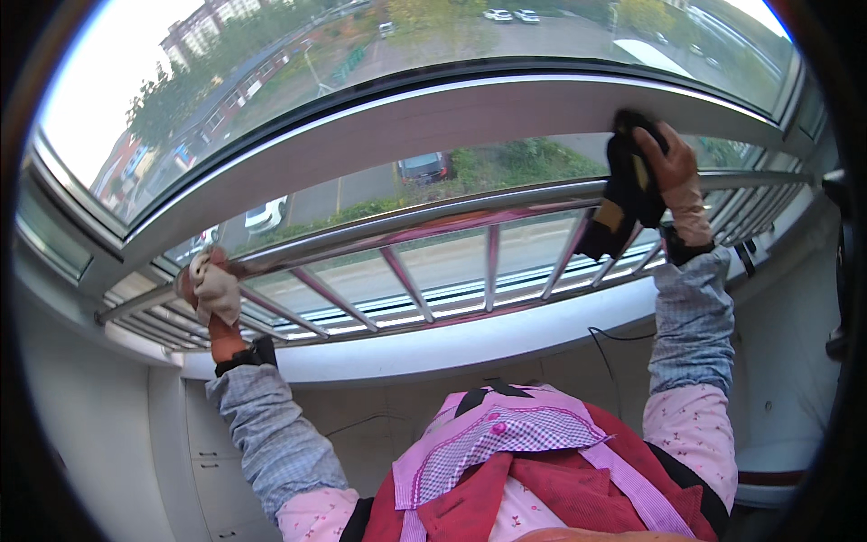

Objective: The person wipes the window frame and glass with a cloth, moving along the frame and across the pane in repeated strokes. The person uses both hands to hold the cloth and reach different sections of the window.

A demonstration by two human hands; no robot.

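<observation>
My left hand [191, 282] is closed around a pale beige cloth [219, 296] at the left end of the metal railing [361, 237]. The cloth hides part of its fingers. Farther right and higher, my right hand [675, 170] grips a black cloth [623, 176] with tan patches. The top of that cloth meets the grey window frame [506, 110], and its lower end hangs down in front of the railing. Both arms are stretched forward, with grey checked sleeve covers over the forearms.
Upright metal bars [490, 266] run below the top rail, above a white sill [433, 350]. Window glass [361, 45] lies beyond, with parked cars and trees outside. White drawers [214, 483] stand at the lower left. A thin black cable [607, 352] hangs below the sill.
</observation>
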